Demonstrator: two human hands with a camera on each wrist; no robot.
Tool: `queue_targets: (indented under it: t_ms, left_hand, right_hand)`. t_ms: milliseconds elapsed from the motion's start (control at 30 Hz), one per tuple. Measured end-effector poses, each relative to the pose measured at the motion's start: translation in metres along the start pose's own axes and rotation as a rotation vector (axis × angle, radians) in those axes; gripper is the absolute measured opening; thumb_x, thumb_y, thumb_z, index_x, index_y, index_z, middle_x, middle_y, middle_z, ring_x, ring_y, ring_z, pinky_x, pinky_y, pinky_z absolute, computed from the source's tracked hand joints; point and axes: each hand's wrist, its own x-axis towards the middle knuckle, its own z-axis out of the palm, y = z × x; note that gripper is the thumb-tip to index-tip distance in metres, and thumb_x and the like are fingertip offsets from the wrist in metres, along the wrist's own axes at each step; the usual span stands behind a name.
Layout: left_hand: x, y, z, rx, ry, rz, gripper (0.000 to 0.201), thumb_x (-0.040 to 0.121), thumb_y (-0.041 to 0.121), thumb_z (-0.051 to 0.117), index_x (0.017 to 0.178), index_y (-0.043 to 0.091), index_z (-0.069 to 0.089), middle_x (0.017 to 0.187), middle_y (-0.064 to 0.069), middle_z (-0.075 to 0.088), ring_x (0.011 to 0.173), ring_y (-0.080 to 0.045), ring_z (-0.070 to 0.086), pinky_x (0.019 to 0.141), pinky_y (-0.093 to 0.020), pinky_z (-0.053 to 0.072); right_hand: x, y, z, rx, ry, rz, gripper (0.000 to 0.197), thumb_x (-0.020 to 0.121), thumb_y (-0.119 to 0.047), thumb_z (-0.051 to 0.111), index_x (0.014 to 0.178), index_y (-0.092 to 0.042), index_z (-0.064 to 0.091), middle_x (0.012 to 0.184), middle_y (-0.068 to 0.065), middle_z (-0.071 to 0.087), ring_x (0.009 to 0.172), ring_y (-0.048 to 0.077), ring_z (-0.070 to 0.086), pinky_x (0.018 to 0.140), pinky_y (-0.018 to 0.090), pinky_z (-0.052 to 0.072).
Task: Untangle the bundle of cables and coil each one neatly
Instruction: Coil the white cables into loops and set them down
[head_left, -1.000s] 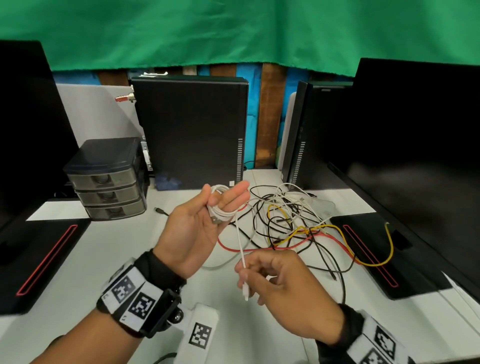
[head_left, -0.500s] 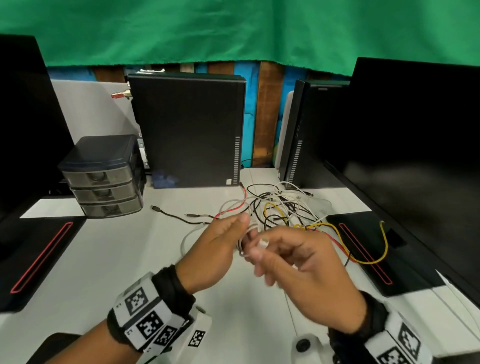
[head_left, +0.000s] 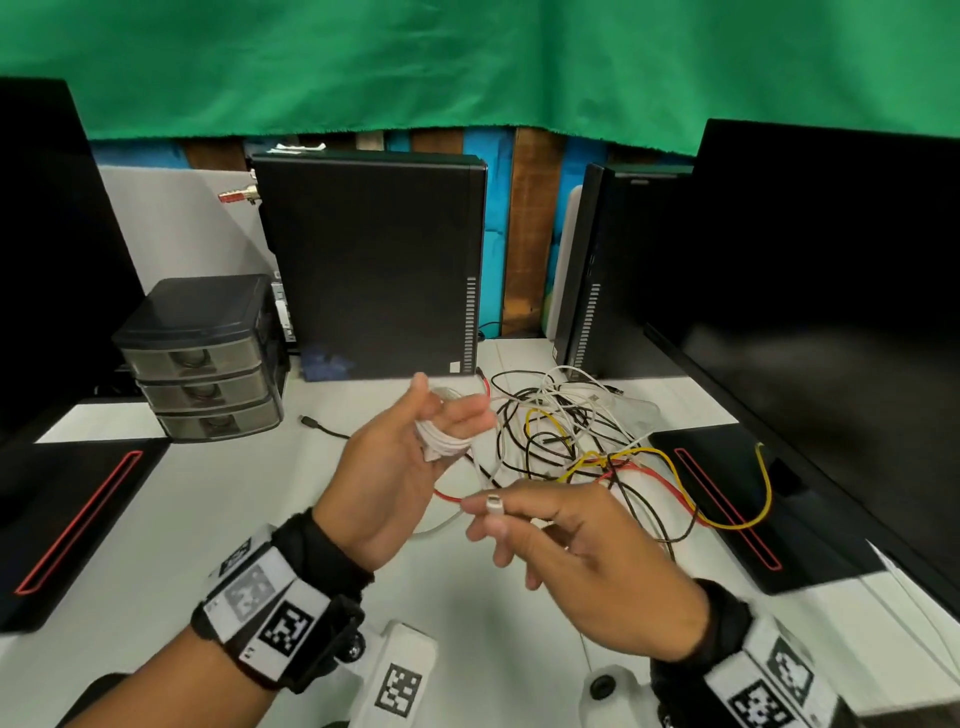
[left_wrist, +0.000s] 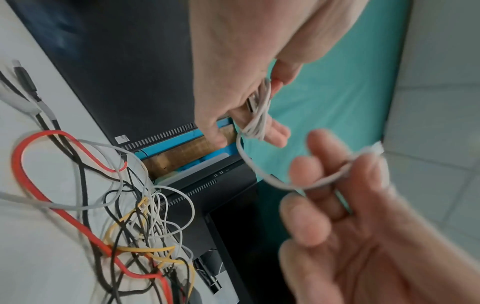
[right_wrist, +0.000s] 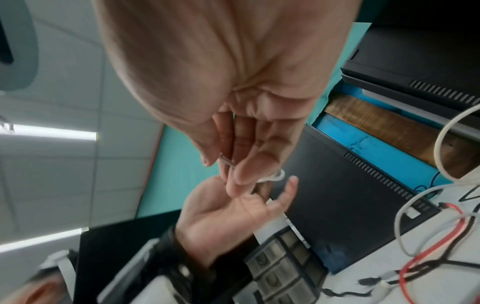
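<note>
- The left hand (head_left: 400, 457) was curled around a small coil of white cable (head_left: 445, 439), with the loops wound over its fingers and pinned by the thumb, raised above the counter (head_left: 171, 525).
- The right hand (head_left: 582, 545) pinched the plug (head_left: 492, 503) at the free end of that same cable between thumb and forefinger; its other fingers hung loosely spread.
- A short slack run of cable sagged between the two hands, so little appeared to be left to wind.
- The cable looked thin, light and limp. It would likely bend without resistance but spring out of its loops if the thumb eased off.
- The best hold judged from this view: the stiff plug for steering the tail, and the crossing point of the loops for keeping the coil together.
- The smooth jacket could slip under a light pinch, so a firm pinch close behind the plug was advisable.
- The remaining bundle (head_left: 587, 441) of black, white, yellow and red cables lay on the counter just beyond both hands, close to the left fingertips and not held.
- Those strands looked equally light and prone to snagging on one another if pulled quickly.
</note>
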Motion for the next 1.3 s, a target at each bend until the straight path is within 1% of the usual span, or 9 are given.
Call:
queue_targets:
  t_ms: [67, 167, 267, 400, 500, 667, 867, 1100, 1300]
  left_hand:
    - [0.004, 0.001, -0.005, -0.101, 0.046, -0.018, 0.037, 0.102, 0.036, 0.044, 0.068, 0.021, 0.042, 0.064, 0.002, 0.047, 0.058, -0.012, 0.052, 0.080, -0.032, 0.040]
    - [0.005, 0.002, -0.010, -0.120, 0.062, -0.047, 0.043, 0.098, 0.036, 0.052, 0.060, 0.024, 0.036, 0.057, 0.005, 0.023, 0.049, -0.010, 0.027, 0.068, -0.029, 0.032]
    - [0.003, 0.003, -0.008, -0.058, -0.002, -0.038, 0.046, 0.097, 0.037, 0.053, 0.055, 0.024, 0.040, 0.055, 0.006, 0.018, 0.046, -0.008, 0.019, 0.063, -0.029, 0.025]
    - [-0.006, 0.004, 0.001, 0.044, -0.066, -0.022, 0.041, 0.090, 0.032, 0.055, 0.053, 0.024, 0.040, 0.054, 0.006, 0.019, 0.043, -0.005, 0.017, 0.056, -0.028, 0.011]
    - [-0.015, -0.001, 0.012, 0.152, -0.149, -0.044, 0.041, 0.089, 0.030, 0.053, 0.049, 0.023, 0.046, 0.053, 0.007, 0.019, 0.045, -0.005, 0.015, 0.045, -0.021, 0.013]
    - [-0.017, -0.009, 0.012, 0.221, -0.219, -0.099, 0.042, 0.095, 0.039, 0.048, 0.060, 0.017, 0.039, 0.055, 0.002, 0.024, 0.046, -0.009, 0.023, 0.054, -0.025, 0.021]
    - [-0.013, -0.021, 0.012, 0.335, -0.204, -0.016, 0.043, 0.098, 0.042, 0.047, 0.063, 0.016, 0.043, 0.057, -0.001, 0.034, 0.053, -0.016, 0.043, 0.063, -0.023, 0.043]
    - [-0.002, -0.033, -0.018, 1.429, -0.152, 0.662, 0.044, 0.102, 0.053, 0.029, 0.079, 0.021, 0.048, 0.071, 0.010, 0.048, 0.071, -0.014, 0.046, 0.064, -0.035, 0.043]
    - [0.003, -0.012, -0.022, 1.124, -0.090, 0.685, 0.038, 0.102, 0.046, 0.031, 0.070, 0.029, 0.041, 0.062, 0.003, 0.045, 0.055, -0.013, 0.043, 0.054, -0.019, 0.034]
  right_hand:
    - [0.001, 0.004, 0.002, -0.052, -0.009, -0.002, 0.034, 0.096, -0.037, 0.053, 0.109, -0.015, 0.075, 0.097, -0.018, 0.071, 0.076, 0.009, 0.065, 0.059, 0.030, 0.053]
    - [0.002, 0.005, -0.001, -0.060, 0.064, -0.007, 0.024, 0.094, -0.032, 0.057, 0.106, -0.022, 0.075, 0.095, -0.010, 0.073, 0.073, 0.009, 0.065, 0.059, 0.021, 0.049]
    - [0.005, 0.004, -0.005, -0.056, 0.162, -0.004, 0.028, 0.083, -0.045, 0.069, 0.107, -0.031, 0.074, 0.089, -0.009, 0.073, 0.079, 0.012, 0.065, 0.065, 0.033, 0.053]
    - [0.007, 0.011, -0.007, -0.025, 0.301, 0.000, 0.053, 0.074, -0.072, 0.064, 0.109, -0.033, 0.071, 0.109, -0.012, 0.070, 0.110, 0.011, 0.061, 0.090, 0.019, 0.044]
    - [0.011, 0.011, 0.000, 0.074, 0.273, 0.020, 0.051, 0.083, -0.053, 0.067, 0.130, -0.033, 0.059, 0.127, -0.016, 0.063, 0.122, 0.005, 0.056, 0.098, 0.020, 0.045]
    - [0.013, 0.012, 0.003, 0.228, 0.245, 0.005, 0.019, 0.091, -0.021, 0.063, 0.104, -0.017, 0.076, 0.088, 0.010, 0.075, 0.075, 0.014, 0.066, 0.060, 0.029, 0.052]
    - [0.012, 0.012, -0.001, 0.145, 0.265, 0.015, 0.012, 0.099, -0.013, 0.058, 0.092, -0.008, 0.066, 0.072, 0.012, 0.068, 0.057, 0.012, 0.058, 0.054, 0.019, 0.043]
    - [0.013, 0.010, -0.008, 0.118, 0.211, 0.077, 0.021, 0.098, -0.011, 0.060, 0.078, -0.016, 0.059, 0.051, -0.018, 0.048, 0.044, 0.002, 0.042, 0.049, 0.010, 0.031]
    - [0.015, 0.001, -0.026, 0.372, 0.235, 0.117, 0.021, 0.082, -0.020, 0.070, 0.082, 0.001, 0.066, 0.059, 0.008, 0.057, 0.041, 0.011, 0.041, 0.040, 0.019, 0.033]
